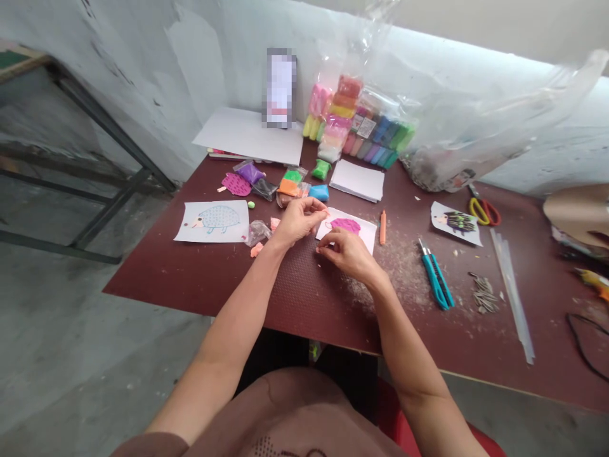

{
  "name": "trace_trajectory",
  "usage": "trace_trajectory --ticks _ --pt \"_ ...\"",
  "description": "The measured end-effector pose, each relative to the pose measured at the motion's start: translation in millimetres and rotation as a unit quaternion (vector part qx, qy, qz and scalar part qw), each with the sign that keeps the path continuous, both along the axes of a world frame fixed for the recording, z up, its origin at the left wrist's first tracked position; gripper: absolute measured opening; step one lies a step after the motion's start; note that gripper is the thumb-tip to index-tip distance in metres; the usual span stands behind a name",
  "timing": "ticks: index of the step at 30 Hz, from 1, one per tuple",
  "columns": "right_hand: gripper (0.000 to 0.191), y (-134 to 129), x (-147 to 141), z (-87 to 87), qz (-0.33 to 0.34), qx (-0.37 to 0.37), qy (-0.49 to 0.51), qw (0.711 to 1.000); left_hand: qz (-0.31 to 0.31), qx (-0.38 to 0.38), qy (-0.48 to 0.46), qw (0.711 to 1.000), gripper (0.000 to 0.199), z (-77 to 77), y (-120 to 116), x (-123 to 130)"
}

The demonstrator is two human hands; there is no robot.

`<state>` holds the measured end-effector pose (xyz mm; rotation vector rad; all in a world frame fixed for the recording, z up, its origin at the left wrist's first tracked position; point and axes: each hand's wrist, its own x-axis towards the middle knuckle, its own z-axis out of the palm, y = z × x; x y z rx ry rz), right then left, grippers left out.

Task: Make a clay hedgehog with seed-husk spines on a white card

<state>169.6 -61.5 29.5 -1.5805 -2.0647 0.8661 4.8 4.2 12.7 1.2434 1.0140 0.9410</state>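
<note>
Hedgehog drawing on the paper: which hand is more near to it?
Left. The left hand is right of the hedgehog drawing, apart from it; the right hand is farther right.

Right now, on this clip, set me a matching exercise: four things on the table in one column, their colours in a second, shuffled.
Things:
1. scissors
2. box cutters
3. hedgehog drawing
4. clay shape on paper

Colours:
A. pink
B. teal handles
C. yellow and red handles
D. light blue outline

Right pairs: 1-C, 2-B, 3-D, 4-A.
</note>
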Motion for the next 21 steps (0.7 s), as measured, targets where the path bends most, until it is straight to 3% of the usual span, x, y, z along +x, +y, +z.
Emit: trace_trajectory --ticks 4,9,13,21 --pt "0.026 -3.5 -2.9 4.4 0.009 -0.025 0.0 1.0 -0.01 -0.002 0.004 1.0 0.005 -0.6 0.0 0.3" --pt "0.014 -1.1 -0.6 -1.1 -0.115 0.038 0.097 0.988 -0.01 -0.01 -0.011 1.0 0.003 2.2 -0.4 0.3" --pt "0.025 1.5 -1.8 -8.5 -0.205 0.089 0.148 0.963 -0.024 -0.016 -0.02 0.999 0.004 2.5 -3.1 2.3" --pt "0.027 1.8 -2.8 -11.3 -0.202 0.087 0.141 0.965 -0.049 -0.012 -0.033 0.998 0.008 0.4 -6.5 4.5"
